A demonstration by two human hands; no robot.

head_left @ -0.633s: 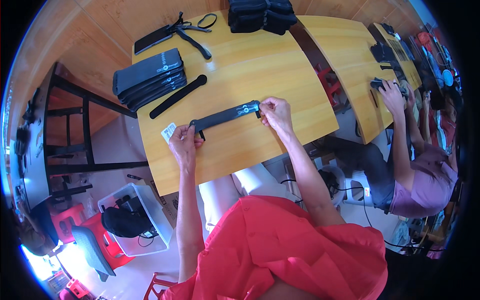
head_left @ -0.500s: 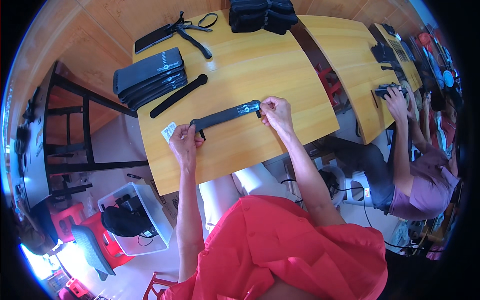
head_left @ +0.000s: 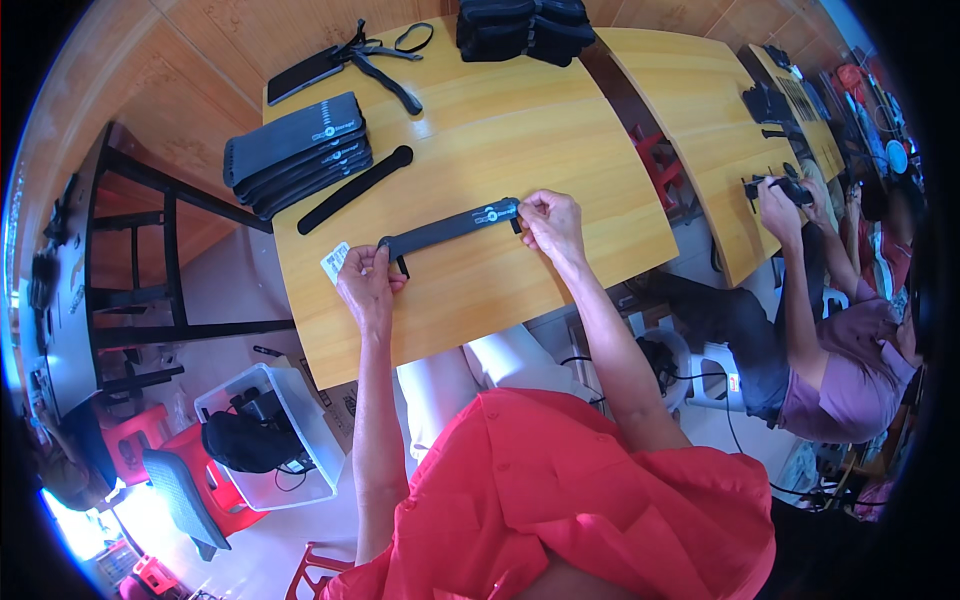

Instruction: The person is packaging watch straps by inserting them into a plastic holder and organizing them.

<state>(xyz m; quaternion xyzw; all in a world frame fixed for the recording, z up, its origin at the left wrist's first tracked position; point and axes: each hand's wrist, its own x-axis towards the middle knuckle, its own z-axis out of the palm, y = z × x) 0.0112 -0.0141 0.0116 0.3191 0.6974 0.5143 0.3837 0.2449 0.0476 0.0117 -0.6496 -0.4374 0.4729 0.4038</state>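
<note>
A flat black fabric strap [head_left: 447, 231] with white print near its right end stretches between my hands, low over the table. My left hand [head_left: 366, 282] pinches its left end, where a short black tab hangs down. At the other end, my right hand [head_left: 549, 226] grips the corner beside a second hanging tab. A white printed label [head_left: 338, 260] shows just behind my left fingers; whether it joins the strap I cannot tell. Beyond lies a loose black strip [head_left: 355, 190] with rounded ends. To its left rests a stack of folded black fabric pieces [head_left: 297, 145].
Black straps [head_left: 385, 80] and a dark flat device [head_left: 304, 77] lie at the far left of the wooden table [head_left: 480, 320]. A bundled black stack [head_left: 524, 32] sits at the back. A co-worker [head_left: 835, 360] handles a dark item at the right-hand table. A clear bin [head_left: 320, 450] stands lower left.
Both my hands keep their grip on the strap, which tilts slightly so its face shows more. The co-worker's hands have shifted with the dark item.
</note>
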